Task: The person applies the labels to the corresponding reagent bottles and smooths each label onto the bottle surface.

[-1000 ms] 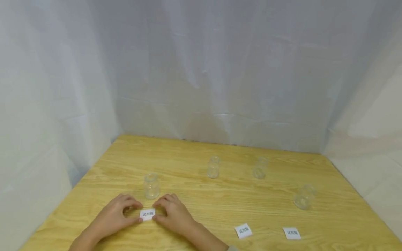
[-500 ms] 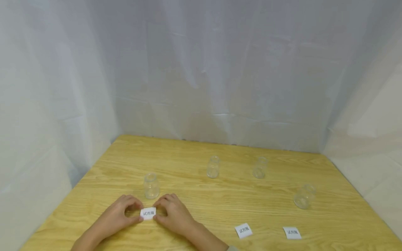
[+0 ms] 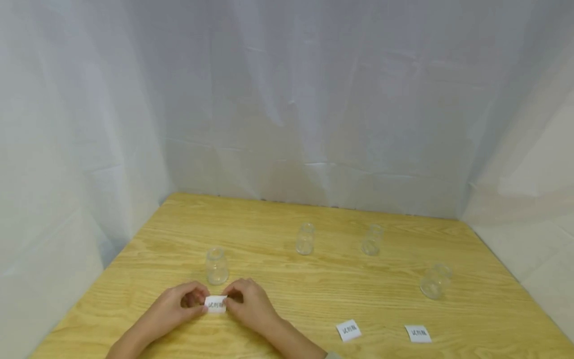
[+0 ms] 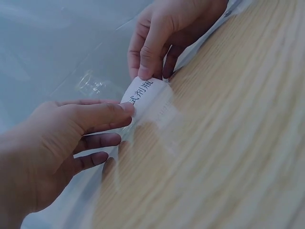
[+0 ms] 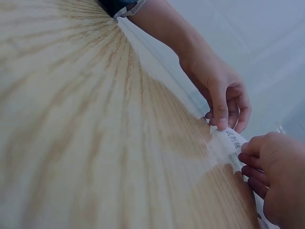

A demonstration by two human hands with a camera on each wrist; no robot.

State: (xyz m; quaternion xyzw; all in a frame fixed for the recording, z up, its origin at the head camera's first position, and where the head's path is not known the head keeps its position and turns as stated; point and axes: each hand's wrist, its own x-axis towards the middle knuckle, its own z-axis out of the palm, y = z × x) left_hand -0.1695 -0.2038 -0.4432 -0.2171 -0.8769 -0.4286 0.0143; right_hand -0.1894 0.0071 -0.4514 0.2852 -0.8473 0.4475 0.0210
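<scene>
One card [image 3: 215, 304] pinched between both hands [image 3: 176, 303] [image 3: 250, 302].

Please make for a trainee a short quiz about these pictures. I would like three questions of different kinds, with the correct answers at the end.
1. How many clear bottles are on the table?
2. True or false: the left hand and the right hand hold the same white card.
3. In the head view, where do the two loose cards lie?
A) Beyond the bottles
B) To the right of both hands
C) To the left of both hands

Key: 1. Four. 2. True. 3. B.
</scene>
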